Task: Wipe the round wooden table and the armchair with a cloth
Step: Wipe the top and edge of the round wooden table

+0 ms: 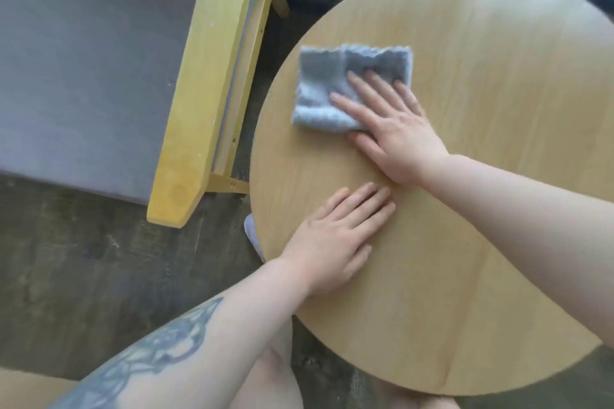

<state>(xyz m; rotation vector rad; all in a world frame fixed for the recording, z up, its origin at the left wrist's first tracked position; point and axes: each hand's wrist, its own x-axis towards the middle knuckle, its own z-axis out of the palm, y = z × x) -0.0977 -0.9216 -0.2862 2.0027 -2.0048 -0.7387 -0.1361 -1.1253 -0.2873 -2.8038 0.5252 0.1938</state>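
With the left hand flat on the round wooden table to steady it, the right hand presses straight fingers on the cloth near the armchair side, and should, I think, sweep in overlapping strokes.

The right hand lies flat, palm down, its fingers straight and slightly spread, pointing up and to the left. Its forearm reaches in from the right edge, bare. The left hand also lies flat, palm down, with its 4 fingers held together and pointing up and to the right, toward the right wrist. The left forearm comes up from the bottom left and carries a large dark tattoo. Both wrists are nearly straight.
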